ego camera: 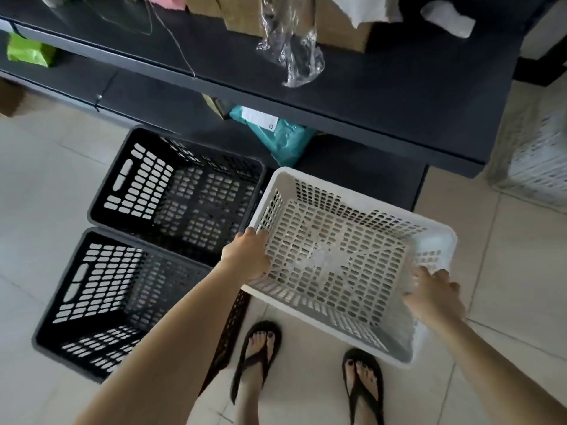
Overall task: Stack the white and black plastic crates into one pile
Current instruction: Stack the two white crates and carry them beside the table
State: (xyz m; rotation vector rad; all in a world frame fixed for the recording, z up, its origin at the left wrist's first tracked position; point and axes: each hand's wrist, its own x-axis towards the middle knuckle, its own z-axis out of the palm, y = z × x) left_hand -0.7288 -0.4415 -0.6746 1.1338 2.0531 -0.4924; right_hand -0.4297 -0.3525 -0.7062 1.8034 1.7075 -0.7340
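I hold a white perforated plastic crate (334, 259) in the air above the tiled floor, open side up. My left hand (247, 256) grips its left rim and my right hand (435, 294) grips its right rim. Two black perforated crates stand on the floor to the left, both open side up. The far black crate (175, 191) sits against the shelf unit. The near black crate (101, 299) touches it from the front, and my left forearm hides part of its right side.
A dark shelf unit (352, 96) runs across the top, carrying cardboard boxes, clear plastic wrap (294, 53) and a teal parcel (276, 133) below. Another white crate (534, 157) stands at the right edge. My sandalled feet (306, 369) stand on the tiles under the held crate.
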